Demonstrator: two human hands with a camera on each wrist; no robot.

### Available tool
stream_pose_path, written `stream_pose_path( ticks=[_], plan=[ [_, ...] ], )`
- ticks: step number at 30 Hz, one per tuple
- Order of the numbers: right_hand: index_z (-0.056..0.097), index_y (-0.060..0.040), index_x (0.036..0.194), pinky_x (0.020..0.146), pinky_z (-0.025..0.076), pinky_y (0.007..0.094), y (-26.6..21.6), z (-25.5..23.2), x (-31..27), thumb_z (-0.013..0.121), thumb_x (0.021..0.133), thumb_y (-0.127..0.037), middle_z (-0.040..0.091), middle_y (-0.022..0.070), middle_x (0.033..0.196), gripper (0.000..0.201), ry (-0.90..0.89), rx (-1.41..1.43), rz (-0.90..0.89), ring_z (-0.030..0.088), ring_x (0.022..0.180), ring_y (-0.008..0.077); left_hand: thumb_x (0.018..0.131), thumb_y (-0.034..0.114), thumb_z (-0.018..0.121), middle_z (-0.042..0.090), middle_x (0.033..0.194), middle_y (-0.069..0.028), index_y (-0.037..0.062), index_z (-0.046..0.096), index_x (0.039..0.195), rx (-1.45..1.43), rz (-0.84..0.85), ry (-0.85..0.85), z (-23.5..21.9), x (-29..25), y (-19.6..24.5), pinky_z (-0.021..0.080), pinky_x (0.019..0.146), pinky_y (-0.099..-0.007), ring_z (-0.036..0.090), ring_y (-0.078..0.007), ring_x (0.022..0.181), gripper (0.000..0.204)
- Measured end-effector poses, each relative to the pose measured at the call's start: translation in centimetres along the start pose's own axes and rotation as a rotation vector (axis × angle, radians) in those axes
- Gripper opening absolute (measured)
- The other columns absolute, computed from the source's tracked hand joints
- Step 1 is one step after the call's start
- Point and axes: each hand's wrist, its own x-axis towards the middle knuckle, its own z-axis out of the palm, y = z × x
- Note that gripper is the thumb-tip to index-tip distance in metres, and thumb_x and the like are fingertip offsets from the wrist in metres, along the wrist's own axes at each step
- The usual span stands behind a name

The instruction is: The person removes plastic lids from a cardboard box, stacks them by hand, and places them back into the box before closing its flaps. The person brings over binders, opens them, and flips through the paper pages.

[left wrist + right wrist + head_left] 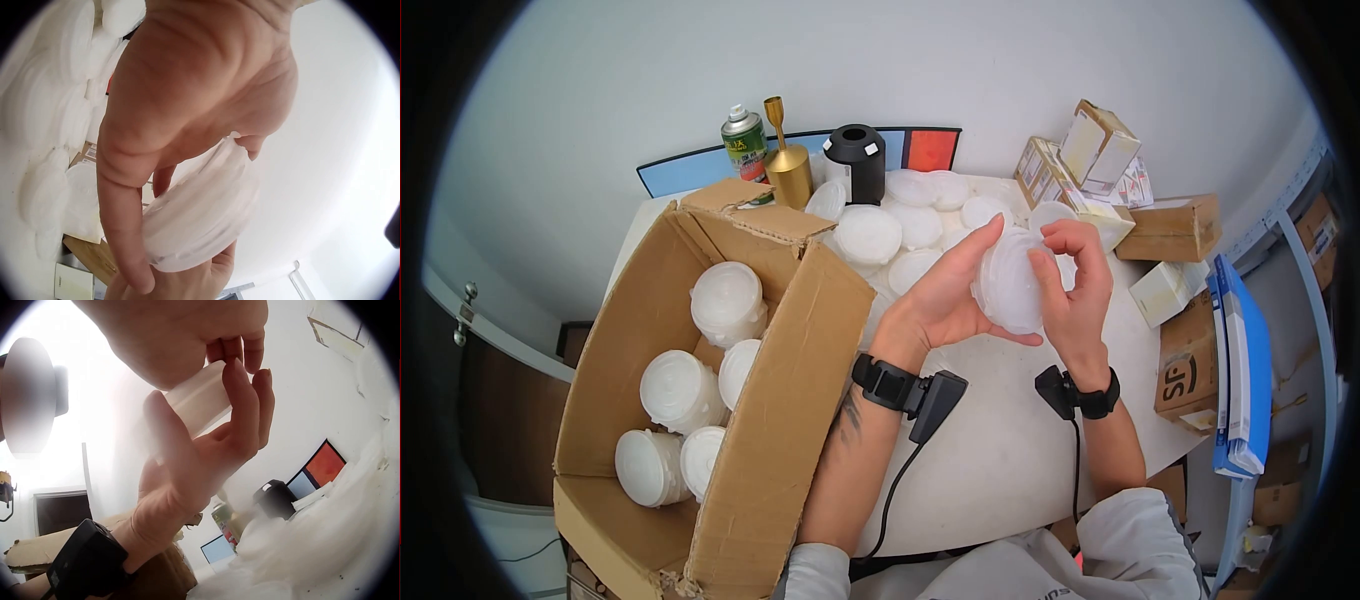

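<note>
One round plastic piece (1006, 285), whitish and translucent, is sitting between the two hands above the table (1000, 450); whether it is a lidded tub or lids alone, I cannot tell. Its broad face is tilting toward the head camera. The left hand (948, 293) is gripping it, with the thumb reaching up one side and a finger showing beneath, a spread that is probably bearing the weight and keeping the piece from rolling. The right hand (1080, 285) is pinching the opposite edge between thumb and bent fingers, seemingly because the rim is giving them something to catch on.

Beyond the hands, many white round plastic pieces (868, 235) are lying close together on the table, some overlapping, perhaps because their flat shape is letting them crowd. Beside the left forearm, an open cardboard box (785, 400) is holding five white tubs (728, 300), its high walls likely keeping them together; some are leaning. Along the wall, a spray can (746, 145), a gold candlestick (789, 172) and a black canister (856, 165) are standing before a blue and red panel (930, 150). To the right, small cartons (1098, 150) are stacking up near a blue folder (1243, 365).
</note>
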Motion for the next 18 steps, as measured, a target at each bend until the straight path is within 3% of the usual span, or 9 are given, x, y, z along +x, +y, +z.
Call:
stream_pose_path(
  ticks=[2, 6, 8, 11, 18],
  plan=[
    [0.063, -0.0026, 0.108, 0.084, 0.052, 0.0337, -0.2, -0.6, 0.0, 0.073, 0.089, -0.004, 0.067, 0.0112, 0.112, 0.022, -0.039, -0.18, -0.126, 0.064, 0.102, 0.0234, 0.107, 0.055, 0.037, 0.06, 0.137, -0.0104, 0.0122, 0.049, 0.145, 0.011, 0.015, -0.009, -0.7, 0.3, -0.1, 0.057, 0.092, -0.0665, 0.062, -0.0334, 0.125, 0.059],
    [0.065, -0.0035, 0.114, 0.09, 0.054, 0.0378, -1.7, -1.8, 0.5, 0.08, 0.082, -0.009, 0.066, 0.0158, 0.124, 0.036, -0.17, -0.193, -0.166, 0.065, 0.112, 0.0296, 0.106, 0.049, 0.04, 0.061, 0.136, -0.0116, 0.0115, 0.05, 0.143, -0.036, 0.081, 0.025, -0.7, 0.4, -0.2, 0.055, 0.094, -0.0637, 0.063, -0.0334, 0.122, 0.054],
    [0.064, -0.0036, 0.119, 0.096, 0.053, 0.0412, -3.1, -2.0, 1.1, 0.087, 0.073, -0.017, 0.062, 0.0193, 0.135, 0.053, -0.288, -0.163, -0.209, 0.064, 0.119, 0.0344, 0.105, 0.049, 0.044, 0.062, 0.131, -0.0106, 0.012, 0.053, 0.139, -0.059, 0.121, 0.021, -0.4, 0.4, -0.2, 0.057, 0.091, -0.0607, 0.065, -0.031, 0.118, 0.051],
    [0.063, -0.0035, 0.123, 0.099, 0.052, 0.0431, -2.4, -2.2, 1.1, 0.091, 0.067, -0.021, 0.058, 0.021, 0.14, 0.064, -0.302, -0.219, -0.215, 0.062, 0.123, 0.0367, 0.105, 0.048, 0.045, 0.064, 0.129, -0.0104, 0.0117, 0.054, 0.138, -0.09, 0.164, -0.013, -0.5, 0.5, -0.3, 0.058, 0.09, -0.0576, 0.066, -0.0306, 0.115, 0.05],
    [0.06, -0.003, 0.128, 0.101, 0.051, 0.0434, -1.7, -1.6, 0.8, 0.09, 0.069, -0.019, 0.058, 0.0204, 0.142, 0.068, -0.303, -0.102, -0.123, 0.061, 0.125, 0.0361, 0.106, 0.051, 0.042, 0.066, 0.124, -0.0102, 0.0119, 0.053, 0.14, -0.046, 0.168, -0.01, -0.6, 0.6, -0.2, 0.059, 0.087, -0.0496, 0.068, -0.0306, 0.11, 0.053]
  ],
)
